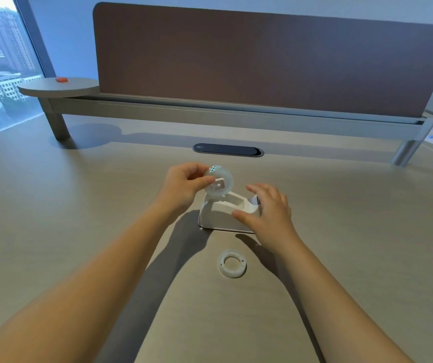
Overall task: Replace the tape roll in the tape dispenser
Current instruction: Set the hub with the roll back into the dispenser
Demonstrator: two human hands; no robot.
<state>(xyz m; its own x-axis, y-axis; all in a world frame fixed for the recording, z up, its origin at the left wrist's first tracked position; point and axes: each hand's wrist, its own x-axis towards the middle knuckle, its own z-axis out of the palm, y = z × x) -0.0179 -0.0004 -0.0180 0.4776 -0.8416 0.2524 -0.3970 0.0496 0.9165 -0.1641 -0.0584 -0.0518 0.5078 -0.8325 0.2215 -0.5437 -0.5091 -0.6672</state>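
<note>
The left hand (184, 183) pinches a tape roll (218, 185) on its hub just above the white dispenser (226, 216); the right hand (268, 210), fingers spread loose, steadies the dispenser's 3 o'clock end. A second roll (232, 263) lies at 6 o'clock. Light, stiff, slick-looking: best gripped at the rim

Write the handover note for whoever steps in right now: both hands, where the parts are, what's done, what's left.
Left hand: pinching the tape roll on its hub, held just above the rear of the dispenser.
Right hand: open, thumb and fingers around the dispenser's front end, steadying it on the desk.
Bare ring: lying flat on the desk, nearer the person than the dispenser.
Done: cradle is empty.
Left: seat the roll in the cradle, then lead tape to the cutter.
</note>
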